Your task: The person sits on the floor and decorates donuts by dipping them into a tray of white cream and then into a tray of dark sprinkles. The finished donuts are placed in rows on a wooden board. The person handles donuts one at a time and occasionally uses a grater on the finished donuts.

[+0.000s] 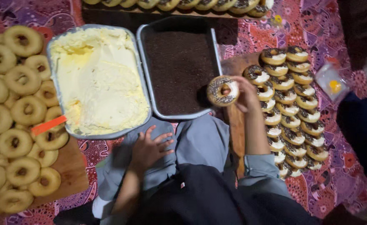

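The right hand point(245, 93), fingers clamped on a chocolate-sprinkled doughnut point(222, 91), hovers at the sprinkle tray's point(179, 66) four o'clock corner; the left hand point(150, 148), fingers spread apart, rests on a knee.

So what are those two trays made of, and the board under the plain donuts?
Both trays, the cream one and the chocolate-sprinkle one, look like dull grey metal: thin rolled rims with a soft shine. The board under the plain donuts looks like bare brown wood, matte, though the grain is too dim to be sure.
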